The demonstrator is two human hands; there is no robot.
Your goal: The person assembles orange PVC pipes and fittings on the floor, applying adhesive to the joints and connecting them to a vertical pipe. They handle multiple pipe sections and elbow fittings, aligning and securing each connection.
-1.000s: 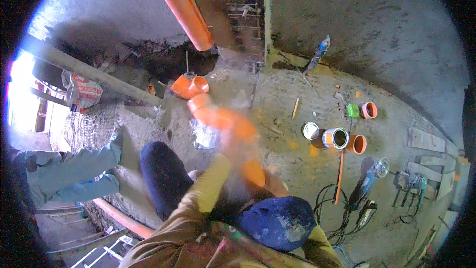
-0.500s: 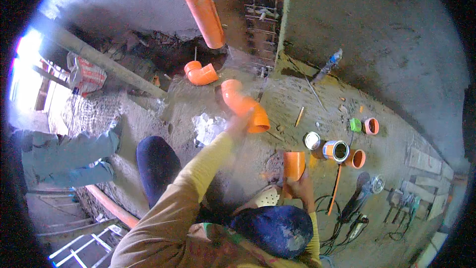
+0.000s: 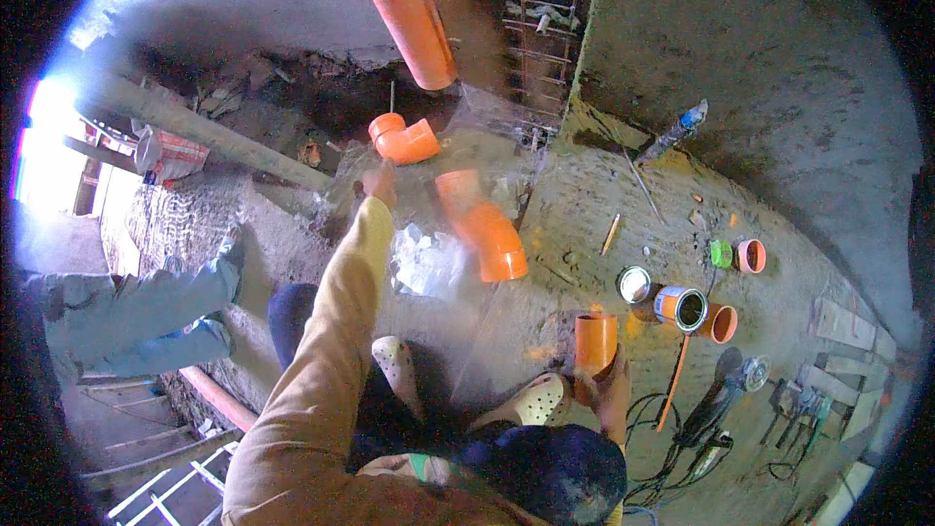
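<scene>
My left hand (image 3: 378, 185) reaches forward, fingers stretched toward the near side of an orange pipe elbow (image 3: 404, 140); whether they touch it I cannot tell. To the right of that hand, a bent orange pipe fitting (image 3: 489, 237) lies on the rough floor, slightly blurred. My right hand (image 3: 610, 392) is wrapped round a short orange pipe piece (image 3: 596, 340), held beside my right knee with its end pointing away from me. Part of that grip is hidden behind the pipe. Crumpled clear plastic (image 3: 429, 261) lies between the bent fitting and my left forearm.
An open can (image 3: 680, 308), its lid (image 3: 634, 284), orange pipe pieces (image 3: 720, 323) and a green object (image 3: 721, 253) are at right. An angle grinder (image 3: 726, 390) and cables lie nearer. A large orange pipe (image 3: 404, 15) slopes down ahead. Another person's legs (image 3: 136, 307) are at left.
My left hand has let go of the bent fitting, which now lies on the floor, and moved forward and left to the elbow. My right hand still holds the short pipe.
</scene>
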